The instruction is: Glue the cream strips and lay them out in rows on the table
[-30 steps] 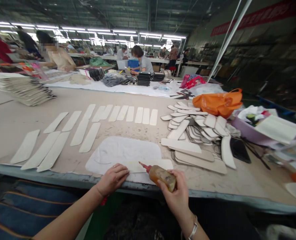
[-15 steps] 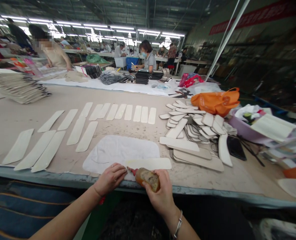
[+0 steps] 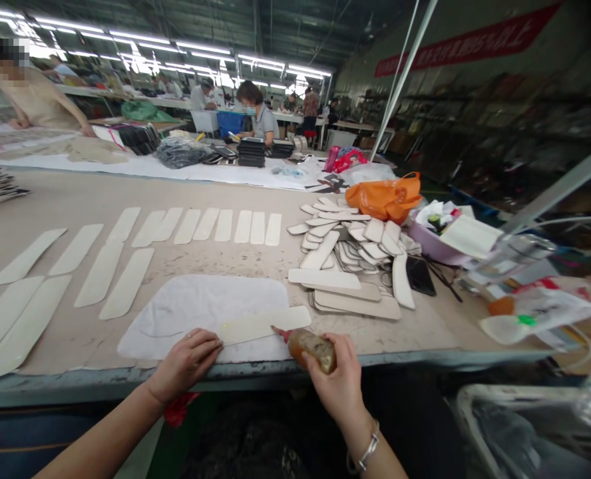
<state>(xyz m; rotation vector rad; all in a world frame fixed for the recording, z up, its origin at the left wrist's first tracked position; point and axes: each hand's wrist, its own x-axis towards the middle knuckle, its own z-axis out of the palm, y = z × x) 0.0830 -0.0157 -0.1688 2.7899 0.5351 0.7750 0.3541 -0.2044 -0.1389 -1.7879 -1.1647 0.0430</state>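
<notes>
My right hand (image 3: 336, 372) is wrapped around an amber squeeze bottle (image 3: 311, 350). Its red nozzle points left, with the tip over the right part of a cream strip (image 3: 265, 324). The left end of that strip is under the closed fingers of my left hand (image 3: 188, 359); the fingertips hide its end. Beneath the strip lies a white cloth (image 3: 176, 306) near the table's front edge. Whether liquid is leaving the tip is too small to tell.
Rows of cream pieces (image 3: 126, 283) lie on the table to the left and behind the cloth. To the right are a heap of pale padded pieces (image 3: 370, 246), an orange bag (image 3: 383, 198), a black phone (image 3: 420, 276) and a purple basin (image 3: 432, 243). Other people work farther back.
The view has swung right. The bottle has moved right along the strip, its tip going from near my left hand to the strip's right part. My left hand stays at the left end.
</notes>
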